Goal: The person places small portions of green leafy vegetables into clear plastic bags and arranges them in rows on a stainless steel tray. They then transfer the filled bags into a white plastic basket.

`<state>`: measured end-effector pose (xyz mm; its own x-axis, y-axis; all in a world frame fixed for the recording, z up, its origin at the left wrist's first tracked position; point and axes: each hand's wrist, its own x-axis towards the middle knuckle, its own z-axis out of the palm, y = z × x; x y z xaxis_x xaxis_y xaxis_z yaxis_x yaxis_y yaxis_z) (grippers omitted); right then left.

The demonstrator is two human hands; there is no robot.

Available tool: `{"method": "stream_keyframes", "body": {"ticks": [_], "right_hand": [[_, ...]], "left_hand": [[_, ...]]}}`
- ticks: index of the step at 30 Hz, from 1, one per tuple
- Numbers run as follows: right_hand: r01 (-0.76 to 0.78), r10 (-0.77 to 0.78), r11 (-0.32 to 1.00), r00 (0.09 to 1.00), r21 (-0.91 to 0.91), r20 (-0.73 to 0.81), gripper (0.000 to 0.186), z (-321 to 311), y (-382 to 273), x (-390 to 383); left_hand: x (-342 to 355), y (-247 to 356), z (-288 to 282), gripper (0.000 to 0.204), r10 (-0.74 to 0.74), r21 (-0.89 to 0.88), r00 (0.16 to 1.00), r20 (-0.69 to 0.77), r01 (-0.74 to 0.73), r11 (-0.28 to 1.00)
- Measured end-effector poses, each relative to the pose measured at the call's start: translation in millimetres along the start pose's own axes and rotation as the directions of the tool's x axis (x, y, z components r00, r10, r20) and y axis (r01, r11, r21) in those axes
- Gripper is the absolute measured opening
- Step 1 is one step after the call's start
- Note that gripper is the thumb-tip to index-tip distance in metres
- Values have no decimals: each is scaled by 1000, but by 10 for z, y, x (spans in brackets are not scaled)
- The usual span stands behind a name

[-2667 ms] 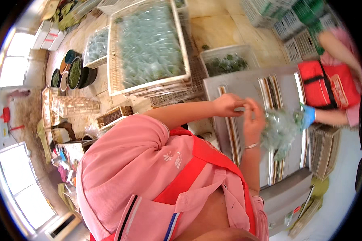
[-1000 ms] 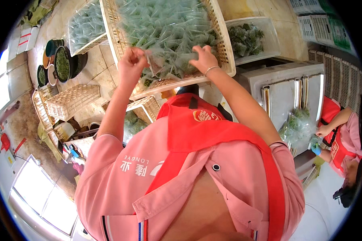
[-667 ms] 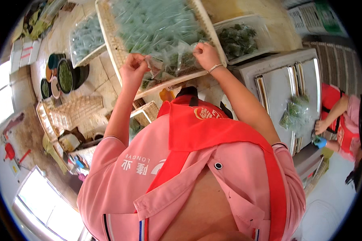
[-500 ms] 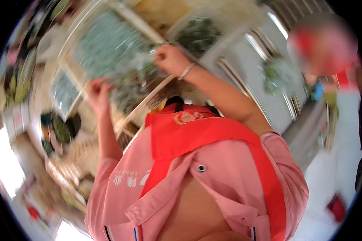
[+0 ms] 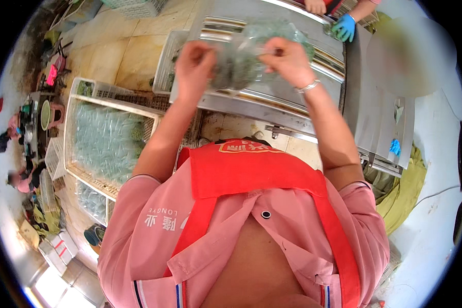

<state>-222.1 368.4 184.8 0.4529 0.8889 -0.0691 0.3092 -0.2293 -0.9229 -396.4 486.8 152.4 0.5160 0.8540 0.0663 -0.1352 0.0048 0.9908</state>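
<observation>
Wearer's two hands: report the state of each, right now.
Left hand: fingers curled, but blurred; whether it grips anything cannot be told.
Right hand: closed, apparently pinching a clear bag of greens.

Head feed | I see the right grip [image 5: 287, 61] pinching a clear bag [image 5: 245, 65] of greens above the table [image 5: 292, 91] | left grip [image 5: 196, 66] near the table's left edge, its contact blurred | crate [image 5: 92, 182] of filled bags [image 5: 105, 136] off that edge | co-worker's blue-gloved hand [image 5: 345, 28] beside the far-right corner
</observation>
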Motion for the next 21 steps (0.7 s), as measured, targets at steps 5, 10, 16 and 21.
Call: {"method": "stream_keyframes", "body": {"ticks": [5,10,16,21], "right_hand": [[-104,107,991,994,-85,29,10,-1555,513,-128],[-131,174,963,969,-234,173,8,-2437,1260,330],[125,-155,806,988,-578,-4,43,-2162,2798,905],[53,-94,967,983,-248,-156,58,-2209,2364,599]], "left_hand": [[168,-489,1528,13,-21,-106,961,274,52,993],[375,-942,2495,19,-99,85,947,307,76,993],[487,-1399,2548,59,0,449,924,383,-186,874],[60,-1011,2400,45,388,379,683,619,-693,614]]}}
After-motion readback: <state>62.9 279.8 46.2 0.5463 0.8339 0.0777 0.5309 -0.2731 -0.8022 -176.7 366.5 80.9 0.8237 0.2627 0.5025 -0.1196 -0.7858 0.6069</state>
